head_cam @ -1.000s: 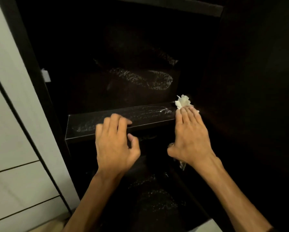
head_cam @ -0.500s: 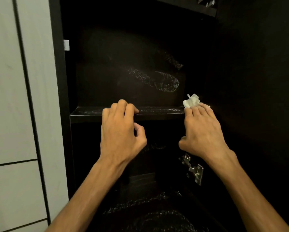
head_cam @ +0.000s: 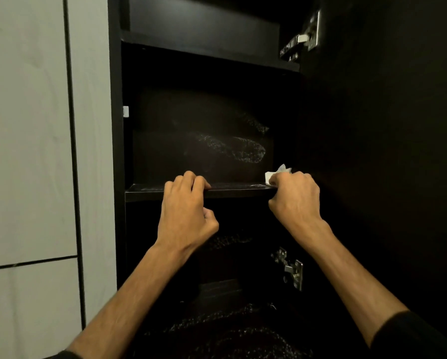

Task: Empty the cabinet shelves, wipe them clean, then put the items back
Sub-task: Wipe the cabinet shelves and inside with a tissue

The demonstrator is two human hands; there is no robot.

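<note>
Panels [head_cam: 30,151] of pale grey fill the far left, split by dark seams. Next comes the black cabinet frame [head_cam: 115,151], with a small white tab [head_cam: 125,111] on its inner edge. Middle shelf [head_cam: 232,190] runs across at hand height, its top streaked with pale smears; it carries no items. Back wall [head_cam: 204,151] above it shows more whitish wipe marks. Left hand [head_cam: 185,206] hooks its curled fingers over the shelf's front edge, thumb tucked below. Right hand [head_cam: 296,196] sits at the shelf's right end, well apart from the left, fingers closed round a crumpled white tissue [head_cam: 275,173] that pokes out above the knuckles against the shelf corner. Lower hinge [head_cam: 291,268] shows below the right wrist; upper hinge [head_cam: 304,37] is near the top right. Open door [head_cam: 385,151] fills the right side, dark.
</note>
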